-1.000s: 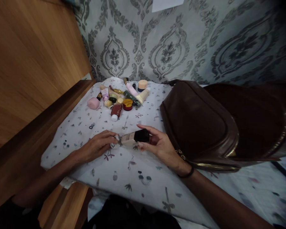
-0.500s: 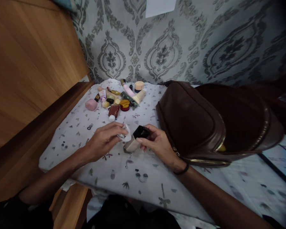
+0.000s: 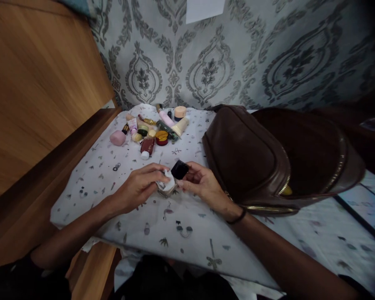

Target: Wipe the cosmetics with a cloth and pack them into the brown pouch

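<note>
While the left hand (image 3: 140, 185) pinches a crumpled white wipe (image 3: 168, 182), the right hand (image 3: 206, 186) grips a rectangular black-capped beige bottle (image 3: 179, 170).

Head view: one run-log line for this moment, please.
right grip: black-capped bottle | left grip: white wipe, at bottle | brown bag: right, open | toiletries: beyond both grips

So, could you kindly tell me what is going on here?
A person's right hand holds a black-capped bottle over a patterned sheet, while the left hand holds a crumpled white wipe against the bottle. Cosmetic containers lie grouped beyond the hands, and an open brown bag sits to the right.
</note>
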`<state>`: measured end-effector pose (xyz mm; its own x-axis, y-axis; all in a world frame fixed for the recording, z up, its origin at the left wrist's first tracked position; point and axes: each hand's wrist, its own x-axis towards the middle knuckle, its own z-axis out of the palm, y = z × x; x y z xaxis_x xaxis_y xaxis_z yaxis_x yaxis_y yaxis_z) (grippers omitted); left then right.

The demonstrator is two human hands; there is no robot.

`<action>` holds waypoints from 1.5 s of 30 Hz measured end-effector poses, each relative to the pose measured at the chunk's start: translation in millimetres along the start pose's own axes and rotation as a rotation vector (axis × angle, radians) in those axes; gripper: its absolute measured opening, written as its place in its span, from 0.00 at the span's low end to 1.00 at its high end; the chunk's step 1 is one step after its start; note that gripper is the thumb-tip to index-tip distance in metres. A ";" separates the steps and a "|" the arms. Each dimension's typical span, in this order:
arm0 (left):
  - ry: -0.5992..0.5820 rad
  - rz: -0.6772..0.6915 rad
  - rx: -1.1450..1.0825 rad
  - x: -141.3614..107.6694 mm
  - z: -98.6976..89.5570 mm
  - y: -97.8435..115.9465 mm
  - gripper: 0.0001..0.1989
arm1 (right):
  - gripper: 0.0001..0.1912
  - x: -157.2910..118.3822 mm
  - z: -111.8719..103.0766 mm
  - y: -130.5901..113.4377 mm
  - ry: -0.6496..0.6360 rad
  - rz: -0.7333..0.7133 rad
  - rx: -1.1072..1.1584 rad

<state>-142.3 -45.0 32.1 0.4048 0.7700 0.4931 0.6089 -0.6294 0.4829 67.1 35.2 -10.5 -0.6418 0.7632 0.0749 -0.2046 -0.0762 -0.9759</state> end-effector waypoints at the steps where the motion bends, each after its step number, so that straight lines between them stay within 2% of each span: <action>1: -0.017 -0.011 -0.017 -4.9 1.1 -3.2 0.12 | 0.21 0.0 -0.3 0.8 0.004 0.010 0.007; 6: -0.109 -0.089 -0.042 -28.0 2.4 -16.9 0.15 | 0.21 -1.5 2.2 0.9 -0.024 0.021 0.009; 9: -0.131 -0.079 -0.015 -31.7 -1.9 -17.9 0.15 | 0.21 -1.8 3.9 0.2 -0.036 0.024 0.019; 11: -0.072 -0.065 0.010 -26.7 -5.1 -13.0 0.13 | 0.20 -1.7 4.4 0.0 -0.057 0.043 0.015; 15: 0.122 -0.020 0.062 -4.5 -7.3 6.0 0.11 | 0.18 -2.5 5.6 -0.8 -0.122 0.027 0.022; 18: 0.173 0.039 0.096 9.6 -4.0 16.0 0.13 | 0.19 -3.9 6.5 -1.7 -0.152 0.017 0.029; 21: 0.116 0.113 0.136 10.2 1.3 14.3 0.15 | 0.19 -4.3 5.8 -1.9 -0.135 0.007 0.027; 24: 0.026 0.171 0.170 -2.7 4.7 4.7 0.14 | 0.21 -2.8 3.6 -0.6 -0.091 0.010 0.013; 29: -0.110 0.123 0.185 -31.1 2.1 -10.1 0.16 | 0.23 -1.4 3.9 1.1 -0.033 -0.003 -0.032; 33: -0.147 0.074 0.171 -39.0 -2.2 -12.9 0.17 | 0.26 -3.4 8.3 -0.4 -0.010 0.008 -0.059; 36: -0.105 0.033 0.167 -33.1 -4.2 -7.0 0.17 | 0.23 -3.2 9.2 1.1 0.007 0.042 -0.044; 39: 0.014 0.015 0.168 -20.6 -2.6 4.2 0.16 | 0.25 -2.5 8.2 4.2 0.033 0.050 0.011; 42: 0.132 0.080 0.225 -6.4 4.8 14.8 0.16 | 0.26 -3.8 8.3 5.9 0.027 0.037 0.048; 45: 0.180 0.215 0.345 2.8 15.4 18.7 0.13 | 0.25 -5.3 9.2 6.8 0.039 0.010 0.067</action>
<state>-119.3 -53.0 31.4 0.4410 0.5756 0.6886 0.7282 -0.6780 0.1004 62.4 24.8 -15.6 -0.6154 0.7862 0.0556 -0.2481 -0.1262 -0.9605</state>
